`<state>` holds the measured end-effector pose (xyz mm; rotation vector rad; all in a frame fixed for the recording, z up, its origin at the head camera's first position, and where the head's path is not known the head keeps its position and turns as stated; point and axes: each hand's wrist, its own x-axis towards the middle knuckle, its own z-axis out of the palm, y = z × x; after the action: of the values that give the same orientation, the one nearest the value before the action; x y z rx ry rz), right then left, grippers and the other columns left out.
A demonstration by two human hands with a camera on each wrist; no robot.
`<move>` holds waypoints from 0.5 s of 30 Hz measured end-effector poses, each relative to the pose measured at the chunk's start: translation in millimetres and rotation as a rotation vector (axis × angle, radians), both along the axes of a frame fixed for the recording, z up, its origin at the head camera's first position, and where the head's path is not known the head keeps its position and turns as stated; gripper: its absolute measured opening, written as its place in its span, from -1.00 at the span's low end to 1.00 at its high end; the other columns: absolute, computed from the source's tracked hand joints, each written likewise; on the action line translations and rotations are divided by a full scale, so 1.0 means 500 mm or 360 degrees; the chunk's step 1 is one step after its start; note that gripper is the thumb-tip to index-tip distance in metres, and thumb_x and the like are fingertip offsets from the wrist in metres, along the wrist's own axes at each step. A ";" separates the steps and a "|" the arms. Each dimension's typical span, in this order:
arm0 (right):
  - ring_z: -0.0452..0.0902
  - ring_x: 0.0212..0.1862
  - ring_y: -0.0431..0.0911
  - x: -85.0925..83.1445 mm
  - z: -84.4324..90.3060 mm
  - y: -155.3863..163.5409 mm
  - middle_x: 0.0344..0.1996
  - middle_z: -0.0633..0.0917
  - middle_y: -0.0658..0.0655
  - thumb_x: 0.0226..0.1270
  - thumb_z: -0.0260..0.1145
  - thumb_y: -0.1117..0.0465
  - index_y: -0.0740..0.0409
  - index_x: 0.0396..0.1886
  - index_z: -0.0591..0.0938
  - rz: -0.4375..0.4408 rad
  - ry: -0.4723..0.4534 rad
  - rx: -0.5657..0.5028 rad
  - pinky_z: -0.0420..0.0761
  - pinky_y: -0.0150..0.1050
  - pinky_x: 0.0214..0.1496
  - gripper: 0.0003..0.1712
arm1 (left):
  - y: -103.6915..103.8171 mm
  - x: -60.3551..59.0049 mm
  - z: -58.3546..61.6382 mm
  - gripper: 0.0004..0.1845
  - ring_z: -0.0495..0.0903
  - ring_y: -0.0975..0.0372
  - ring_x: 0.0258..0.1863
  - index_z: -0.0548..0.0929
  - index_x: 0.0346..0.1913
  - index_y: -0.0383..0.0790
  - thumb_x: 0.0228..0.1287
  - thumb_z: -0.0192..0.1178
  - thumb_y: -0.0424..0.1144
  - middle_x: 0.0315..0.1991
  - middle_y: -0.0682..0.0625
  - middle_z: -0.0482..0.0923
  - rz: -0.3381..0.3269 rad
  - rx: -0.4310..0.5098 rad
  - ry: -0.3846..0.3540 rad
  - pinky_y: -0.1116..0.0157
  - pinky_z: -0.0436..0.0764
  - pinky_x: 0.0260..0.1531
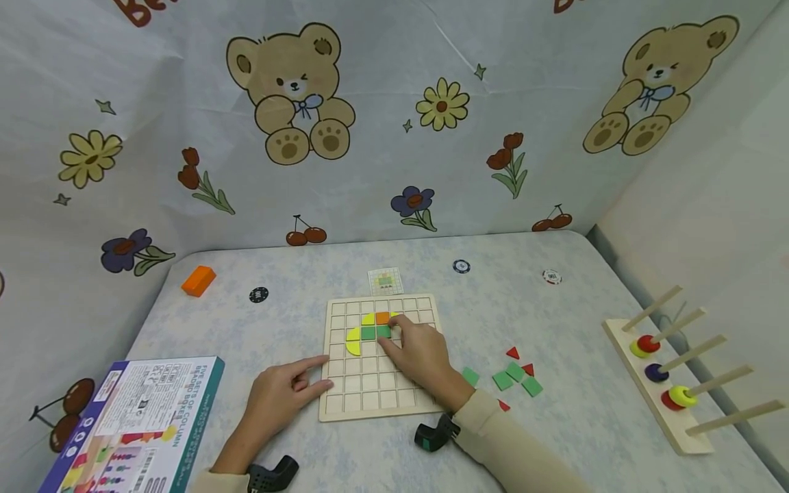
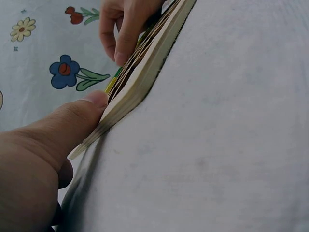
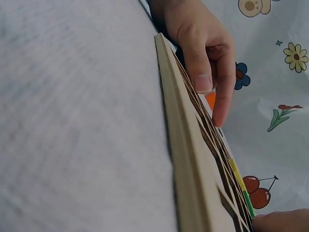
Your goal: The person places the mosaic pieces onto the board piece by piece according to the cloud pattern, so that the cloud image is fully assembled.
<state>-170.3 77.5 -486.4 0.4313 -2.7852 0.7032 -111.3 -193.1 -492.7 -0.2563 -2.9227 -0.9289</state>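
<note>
Table: grid board holds coloured tiles.

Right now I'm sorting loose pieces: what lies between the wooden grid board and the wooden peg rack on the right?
In the head view, loose green squares and red triangles lie on the tabletop between the wooden grid board and the wooden peg rack.

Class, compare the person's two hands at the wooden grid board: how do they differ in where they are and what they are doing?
The left hand lies on the table at the wooden grid board's left edge, forefinger touching its rim; the right hand lies on top of the board. The left hand touches no coloured pieces; the right hand's fingers press on the green piece in the grid. Both lie palm down, touching the board.
</note>
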 end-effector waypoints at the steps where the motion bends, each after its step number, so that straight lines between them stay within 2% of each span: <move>1: 0.22 -0.74 -0.28 0.000 0.000 0.000 -0.77 0.37 -0.19 0.34 0.44 -0.14 0.02 0.02 0.68 0.0000 0.0000 0.0000 0.20 -0.33 -0.69 -0.57 | 0.000 0.000 0.000 -0.52 0.14 0.39 -0.71 0.76 0.11 0.23 0.13 0.48 0.21 -0.73 0.28 0.21 -0.0002 0.0006 0.0003 0.35 0.21 -0.56; 6: 0.21 -0.74 -0.29 0.000 0.003 -0.001 -0.77 0.37 -0.18 0.37 0.43 -0.09 0.02 0.00 0.71 0.0014 -0.0016 -0.0045 0.20 -0.34 -0.70 -0.63 | -0.002 0.001 0.000 -0.53 0.13 0.39 -0.71 0.76 0.11 0.24 0.14 0.46 0.23 -0.73 0.28 0.21 -0.0010 0.0013 0.0011 0.35 0.20 -0.56; 10: 0.14 -0.76 -0.30 -0.007 0.021 0.016 -0.79 0.33 -0.16 0.41 0.41 0.03 0.06 -0.02 0.74 0.0060 -0.0005 -0.0267 0.18 -0.35 -0.68 -0.72 | -0.002 0.000 0.000 -0.53 0.13 0.40 -0.71 0.76 0.11 0.23 0.13 0.48 0.21 -0.74 0.28 0.20 -0.0002 0.0003 0.0007 0.36 0.19 -0.56; 13: 0.09 -0.76 -0.29 -0.015 0.051 0.047 -0.79 0.29 -0.15 0.43 0.40 0.11 0.10 -0.03 0.75 0.0084 0.0069 -0.0459 0.14 -0.34 -0.66 -0.78 | -0.001 -0.001 0.000 -0.53 0.13 0.40 -0.72 0.76 0.11 0.22 0.14 0.48 0.20 -0.73 0.28 0.21 -0.0004 0.0004 0.0013 0.36 0.19 -0.57; 15: 0.08 -0.75 -0.27 -0.017 0.075 0.074 -0.78 0.27 -0.15 0.42 0.41 0.14 0.10 -0.06 0.75 0.0106 0.0146 -0.0527 0.14 -0.34 -0.66 -0.81 | -0.002 0.000 0.000 -0.53 0.13 0.39 -0.72 0.77 0.11 0.20 0.14 0.48 0.20 -0.73 0.28 0.21 -0.0004 0.0011 0.0019 0.36 0.19 -0.57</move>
<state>-178.8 114.5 -448.9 0.4762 -2.5139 1.1063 -111.4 -193.9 -492.8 -0.2640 -2.9083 -0.9345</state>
